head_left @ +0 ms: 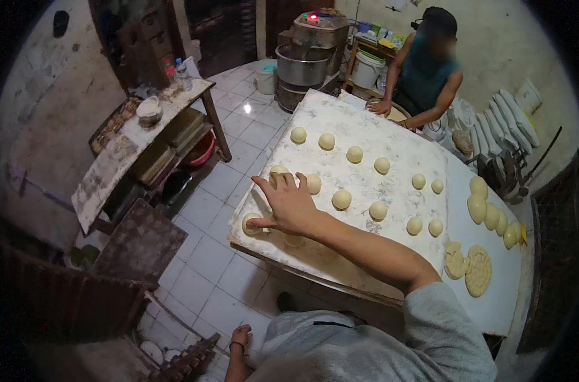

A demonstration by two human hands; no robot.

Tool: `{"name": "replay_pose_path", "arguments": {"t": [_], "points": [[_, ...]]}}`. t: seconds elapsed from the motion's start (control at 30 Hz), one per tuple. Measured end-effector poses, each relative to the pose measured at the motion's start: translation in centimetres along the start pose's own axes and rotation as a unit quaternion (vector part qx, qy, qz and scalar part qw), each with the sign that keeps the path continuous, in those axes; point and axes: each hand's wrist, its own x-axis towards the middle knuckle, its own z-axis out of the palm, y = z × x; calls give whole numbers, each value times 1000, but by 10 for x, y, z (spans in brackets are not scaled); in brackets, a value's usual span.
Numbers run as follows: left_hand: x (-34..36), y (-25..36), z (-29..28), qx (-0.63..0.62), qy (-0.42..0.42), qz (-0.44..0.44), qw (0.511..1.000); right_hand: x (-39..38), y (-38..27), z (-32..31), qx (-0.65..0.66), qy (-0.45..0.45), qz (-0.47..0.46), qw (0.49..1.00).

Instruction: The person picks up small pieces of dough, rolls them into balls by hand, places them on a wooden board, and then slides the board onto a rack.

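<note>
Right hand (289, 207) spread flat on counter (366, 143); dough ball (250, 223) at thumb, eight o'clock; another (294, 240) partly hidden beneath the palm.

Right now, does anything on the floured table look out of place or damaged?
Nothing stands out. Dough balls sit apart on the floured table; the right hand presses one at the near corner.

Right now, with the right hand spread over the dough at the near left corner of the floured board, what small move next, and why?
Probably press the right hand straight down on the dough piece under its thumb. That piece sits at the floured board corner and looks flatter than the round dough balls beside it. The left hand hangs low off the board, so this seems a one-hand move.
</note>
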Motion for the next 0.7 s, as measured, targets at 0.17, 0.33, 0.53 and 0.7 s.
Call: {"name": "replay_pose_path", "arguments": {"t": [0.17,0.33,0.53,0.7], "points": [[14,24,5,7,-19,-39,999,38,96,-6,-135,124,193,964],[19,42,17,38,-30,-88,995,29,122,-14,-89,33,263,960],[27,50,2,15,-27,-92,995,-51,160,-25,-88,74,359,926],[38,72,17,130,-64,-102,984,-88,174,-22,-89,39,359,928]]}}
